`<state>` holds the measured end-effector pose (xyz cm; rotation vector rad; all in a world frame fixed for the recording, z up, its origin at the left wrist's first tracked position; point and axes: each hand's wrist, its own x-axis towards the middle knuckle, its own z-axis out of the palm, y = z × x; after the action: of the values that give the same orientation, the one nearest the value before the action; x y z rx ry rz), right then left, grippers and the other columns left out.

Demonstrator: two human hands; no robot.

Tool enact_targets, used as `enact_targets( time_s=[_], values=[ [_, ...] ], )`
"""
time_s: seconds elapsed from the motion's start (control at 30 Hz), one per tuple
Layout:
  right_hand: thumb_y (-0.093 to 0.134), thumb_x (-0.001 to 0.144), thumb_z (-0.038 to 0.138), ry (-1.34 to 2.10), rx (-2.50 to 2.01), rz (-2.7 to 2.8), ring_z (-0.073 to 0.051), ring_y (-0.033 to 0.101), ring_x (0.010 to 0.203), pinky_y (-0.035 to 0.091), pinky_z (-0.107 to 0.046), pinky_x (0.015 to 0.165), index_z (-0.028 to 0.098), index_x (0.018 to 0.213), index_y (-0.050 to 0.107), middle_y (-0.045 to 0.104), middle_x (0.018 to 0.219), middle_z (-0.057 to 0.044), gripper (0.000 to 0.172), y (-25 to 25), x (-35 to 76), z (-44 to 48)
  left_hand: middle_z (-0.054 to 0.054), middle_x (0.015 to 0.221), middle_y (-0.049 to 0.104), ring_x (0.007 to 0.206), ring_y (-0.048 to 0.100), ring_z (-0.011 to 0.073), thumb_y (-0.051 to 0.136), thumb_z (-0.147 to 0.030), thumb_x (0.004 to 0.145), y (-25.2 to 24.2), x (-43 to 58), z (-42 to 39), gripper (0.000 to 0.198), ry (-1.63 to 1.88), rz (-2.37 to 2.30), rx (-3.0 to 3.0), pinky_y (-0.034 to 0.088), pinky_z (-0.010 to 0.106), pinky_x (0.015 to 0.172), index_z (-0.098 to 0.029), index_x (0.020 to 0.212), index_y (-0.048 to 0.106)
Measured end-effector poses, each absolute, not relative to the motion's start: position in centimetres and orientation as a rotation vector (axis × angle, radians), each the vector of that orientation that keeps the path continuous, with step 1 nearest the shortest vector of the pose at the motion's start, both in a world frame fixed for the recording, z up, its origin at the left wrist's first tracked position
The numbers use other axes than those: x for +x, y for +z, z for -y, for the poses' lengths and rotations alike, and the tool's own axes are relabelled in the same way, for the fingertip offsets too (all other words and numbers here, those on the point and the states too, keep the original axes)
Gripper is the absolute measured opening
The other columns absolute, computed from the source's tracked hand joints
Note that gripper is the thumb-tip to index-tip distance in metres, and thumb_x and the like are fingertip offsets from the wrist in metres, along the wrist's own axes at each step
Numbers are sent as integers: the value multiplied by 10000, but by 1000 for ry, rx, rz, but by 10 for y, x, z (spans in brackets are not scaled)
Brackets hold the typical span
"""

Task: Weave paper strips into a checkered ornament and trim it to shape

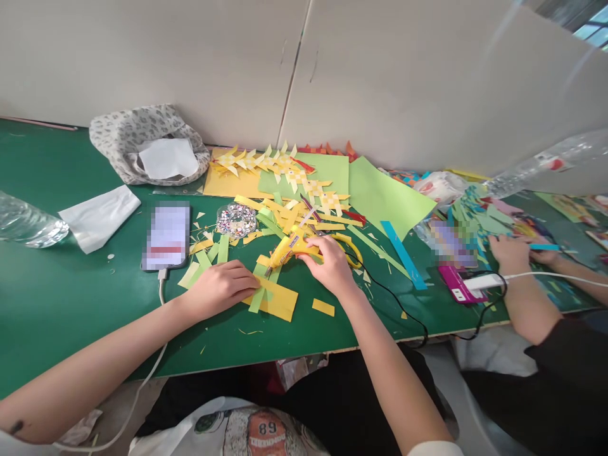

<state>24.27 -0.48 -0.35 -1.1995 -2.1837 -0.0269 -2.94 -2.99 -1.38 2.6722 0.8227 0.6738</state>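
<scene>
My right hand (330, 263) grips a yellow glue gun (287, 247) whose nozzle points down-left at woven yellow and green paper strips (273, 294) on the green table (71, 297). My left hand (223, 286) lies on the left end of those strips, fingers curled and pressing them down. A black cord (389, 297) runs from the glue gun toward the table's front edge. Yellow-handled scissors (349, 244) lie just behind my right hand.
A phone (166, 235) on a white cable, a round dish of sequins (236, 220), woven paper fish (280, 168), green sheets (384, 190), a patterned bag (147, 149), a plastic bottle (26, 221). Another person's hands (510, 253) work at the right.
</scene>
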Motion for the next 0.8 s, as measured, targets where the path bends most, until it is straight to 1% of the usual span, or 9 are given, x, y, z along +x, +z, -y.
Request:
enact_targets(
  time_s=[0.17, 0.3, 0.47, 0.67, 0.8],
  values=[
    [566, 812, 208, 16, -1180, 2249, -225, 563, 926, 485, -408, 815, 233, 918, 460, 605, 923, -65, 152, -4, 241, 6, 30, 884, 686, 820, 583, 158, 459, -248, 887, -12, -29, 30, 213, 677, -825, 2672, 497, 278, 707, -212, 944, 661],
    [562, 813, 214, 12, -1187, 2237, -235, 565, 944, 481, -426, 822, 236, 903, 464, 611, 918, -66, 135, -4, 240, 5, 39, 874, 686, 817, 587, 161, 449, -250, 890, -11, -28, 30, 227, 695, -821, 2679, 500, 279, 704, -206, 941, 666],
    [555, 817, 201, -21, -1162, 2239, -226, 582, 927, 461, -434, 868, 234, 887, 462, 617, 908, -62, 122, -4, 240, 6, 32, 874, 687, 824, 589, 156, 453, -248, 887, -12, -28, 30, 221, 701, -821, 2675, 499, 271, 707, -212, 935, 666],
    [564, 809, 207, 41, -1150, 2246, -215, 585, 921, 454, -428, 886, 231, 871, 467, 620, 921, -60, 118, -1, 239, 7, 23, 886, 687, 823, 585, 157, 463, -246, 884, -12, -28, 30, 207, 673, -838, 2670, 493, 271, 703, -216, 930, 663],
    [554, 810, 187, -2, -1143, 2241, -222, 583, 929, 451, -435, 880, 228, 860, 468, 624, 905, -64, 107, 0, 238, 7, 31, 877, 686, 824, 588, 157, 459, -251, 884, -14, -29, 30, 216, 690, -829, 2668, 495, 271, 713, -217, 935, 666]
  ],
)
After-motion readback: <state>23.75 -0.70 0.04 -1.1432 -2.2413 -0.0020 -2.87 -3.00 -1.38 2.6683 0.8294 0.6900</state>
